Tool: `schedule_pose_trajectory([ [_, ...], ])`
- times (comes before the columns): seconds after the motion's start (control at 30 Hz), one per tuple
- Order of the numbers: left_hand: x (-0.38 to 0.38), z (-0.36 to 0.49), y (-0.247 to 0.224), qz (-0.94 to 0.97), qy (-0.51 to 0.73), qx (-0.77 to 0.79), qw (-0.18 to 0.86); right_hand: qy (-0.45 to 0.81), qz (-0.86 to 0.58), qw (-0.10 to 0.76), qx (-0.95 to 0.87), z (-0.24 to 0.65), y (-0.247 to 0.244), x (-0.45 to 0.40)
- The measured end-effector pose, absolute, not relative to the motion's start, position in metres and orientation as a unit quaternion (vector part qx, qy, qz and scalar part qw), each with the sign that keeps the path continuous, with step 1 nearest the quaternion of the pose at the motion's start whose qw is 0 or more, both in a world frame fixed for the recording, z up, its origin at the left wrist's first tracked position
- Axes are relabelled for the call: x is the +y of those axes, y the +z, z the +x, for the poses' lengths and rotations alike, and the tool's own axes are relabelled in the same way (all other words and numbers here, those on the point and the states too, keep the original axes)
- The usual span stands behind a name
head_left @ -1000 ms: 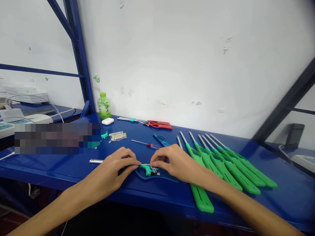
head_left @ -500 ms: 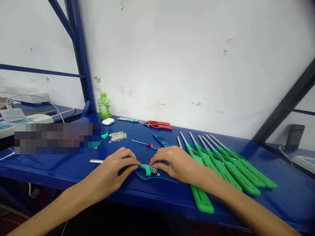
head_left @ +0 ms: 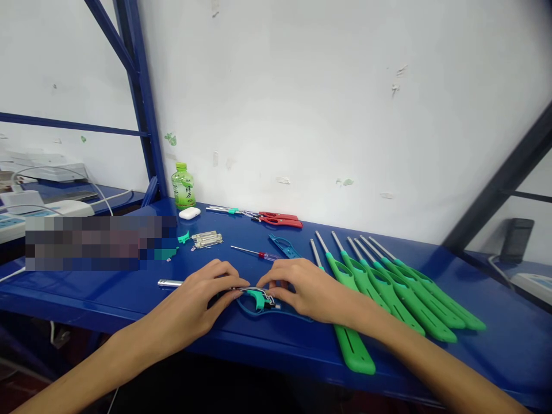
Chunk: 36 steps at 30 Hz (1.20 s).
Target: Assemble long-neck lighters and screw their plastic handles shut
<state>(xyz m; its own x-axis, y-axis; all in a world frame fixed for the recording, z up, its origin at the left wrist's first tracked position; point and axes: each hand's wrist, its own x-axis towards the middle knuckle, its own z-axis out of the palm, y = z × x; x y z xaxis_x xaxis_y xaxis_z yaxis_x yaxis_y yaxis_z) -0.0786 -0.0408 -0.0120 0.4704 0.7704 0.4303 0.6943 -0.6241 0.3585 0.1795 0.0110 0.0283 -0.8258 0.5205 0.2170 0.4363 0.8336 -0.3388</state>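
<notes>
A blue half-shell of a lighter handle (head_left: 254,314) lies at the table's front, its long end running under my right hand. Inside it sit a teal trigger (head_left: 259,299) and a small black part with a light tip. My left hand (head_left: 211,292) is closed, thumb and fingers pinching the neck end of this lighter. To the left of that hand, a silver tube (head_left: 169,283) pokes out. My right hand (head_left: 304,287) is bent over the shell, fingertips on a thin bent wire (head_left: 270,298) beside the trigger; their exact contact is partly hidden.
Several green lighters (head_left: 401,293) lie fanned at the right. Behind my hands are a screwdriver (head_left: 261,254) and another blue shell (head_left: 283,246). Farther back are red lighters (head_left: 280,219), clear lighter tanks (head_left: 207,239), a white case (head_left: 190,213) and a green bottle (head_left: 184,187).
My right fingertips have shifted slightly left, closer to my left hand, along the wire. More of the blue shell's rim shows around the trigger. My left hand has hardly moved.
</notes>
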Motion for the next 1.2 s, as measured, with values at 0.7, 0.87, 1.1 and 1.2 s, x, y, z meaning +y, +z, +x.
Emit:
schedule_pose_trajectory([
  [0.7, -0.0418, -0.0764, -0.0107, 0.863, 0.279, 0.417, 0.057, 0.096, -0.237, 0.148, -0.955, 0.1811, 0.0305, 0.0098],
  [0.87, -0.0434, -0.0771, -0.0106, 0.861, 0.280, 0.419, 0.065, 0.088, -0.239, 0.142, -0.957, 0.1809, 0.0312, 0.0092],
  [1.1, -0.0427, -0.0771, -0.0125, 0.859, 0.275, 0.425, 0.073, 0.089, -0.240, 0.139, -0.957, 0.1811, 0.0298, 0.0077],
  [1.2, -0.0428, -0.0762, -0.0119, 0.857, 0.275, 0.429, 0.076, 0.087, -0.242, 0.136, -0.957, 0.1808, 0.0300, 0.0078],
])
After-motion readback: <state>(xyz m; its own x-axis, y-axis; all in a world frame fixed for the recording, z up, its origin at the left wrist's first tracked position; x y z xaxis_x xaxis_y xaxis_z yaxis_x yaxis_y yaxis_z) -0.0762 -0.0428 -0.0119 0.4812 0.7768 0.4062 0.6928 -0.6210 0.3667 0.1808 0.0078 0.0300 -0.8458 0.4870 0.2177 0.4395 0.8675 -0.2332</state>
